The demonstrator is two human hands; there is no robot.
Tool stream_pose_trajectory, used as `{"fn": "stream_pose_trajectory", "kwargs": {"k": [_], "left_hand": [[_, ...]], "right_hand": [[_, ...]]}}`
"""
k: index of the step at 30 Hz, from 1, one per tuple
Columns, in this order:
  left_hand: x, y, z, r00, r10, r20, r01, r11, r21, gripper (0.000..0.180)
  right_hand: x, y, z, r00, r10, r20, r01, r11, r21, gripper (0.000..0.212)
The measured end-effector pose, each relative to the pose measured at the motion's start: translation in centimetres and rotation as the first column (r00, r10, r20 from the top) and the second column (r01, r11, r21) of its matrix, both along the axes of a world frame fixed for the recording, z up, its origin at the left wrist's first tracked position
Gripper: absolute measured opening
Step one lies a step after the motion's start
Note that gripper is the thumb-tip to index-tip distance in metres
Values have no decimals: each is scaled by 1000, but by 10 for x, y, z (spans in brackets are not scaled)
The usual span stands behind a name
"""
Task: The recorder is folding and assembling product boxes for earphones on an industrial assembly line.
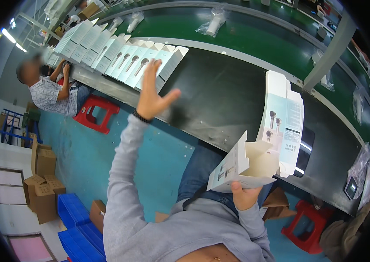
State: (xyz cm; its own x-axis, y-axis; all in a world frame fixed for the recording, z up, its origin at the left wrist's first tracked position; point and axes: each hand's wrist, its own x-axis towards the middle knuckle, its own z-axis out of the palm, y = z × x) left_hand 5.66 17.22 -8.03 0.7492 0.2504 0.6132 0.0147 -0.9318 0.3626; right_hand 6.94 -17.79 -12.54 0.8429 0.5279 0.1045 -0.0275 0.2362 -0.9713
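My left hand (152, 94) is stretched out over the table's left part with its fingers spread, holding nothing. It is closest to the near end of a row of pale blue and white cartons (128, 65), which stand side by side with pictures of a handheld device on their faces. In front of my body, my right hand (245, 196) grips an opened-out carton (237, 168) from below; its top flaps are up and its pale inside shows. Just beyond it lies a pile of flattened cartons (281, 122) on the dark tabletop (220, 87).
Behind the table runs a green conveyor (255, 30) carrying plastic-wrapped white parts (214, 21). A metal post (330, 50) rises at the right. A co-worker (56, 91) sits at the far left near a red stool (97, 112). Blue crates (80, 240) stand on the floor.
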Motion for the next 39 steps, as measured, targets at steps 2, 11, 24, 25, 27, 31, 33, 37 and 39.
{"fn": "stream_pose_trajectory", "kwargs": {"k": [2,11,24,25,27,31,33,37,39], "left_hand": [[-8,-62,12,948,-309,71,308,844,-439,103],[-30,-173,7,713,-582,390,523,73,-849,121],[-45,-184,16,812,-584,4,568,788,-239,68],[-47,-184,19,793,-601,-102,552,779,-298,62],[-45,-190,21,816,-571,-91,519,793,-318,51],[-37,-201,8,828,-558,59,523,729,-442,47],[-33,-212,1,807,-465,363,589,678,-441,60],[-30,-216,-3,796,-448,408,589,728,-350,75],[-30,-212,-4,810,-436,392,567,753,-334,74]], "right_hand": [[-1,6,-1,1000,-4,-14,4,999,35,81],[3,19,3,975,221,-14,-216,962,166,90],[1,8,2,982,167,85,-177,977,120,91],[-2,6,-5,975,153,163,-164,985,57,91],[-2,5,-7,957,155,245,-161,987,3,91],[1,17,11,957,74,280,-112,986,124,77],[-1,23,25,990,44,131,-84,945,315,69],[-2,31,29,999,-12,44,0,969,248,44],[-5,36,24,989,-141,-39,146,928,343,43]]}}
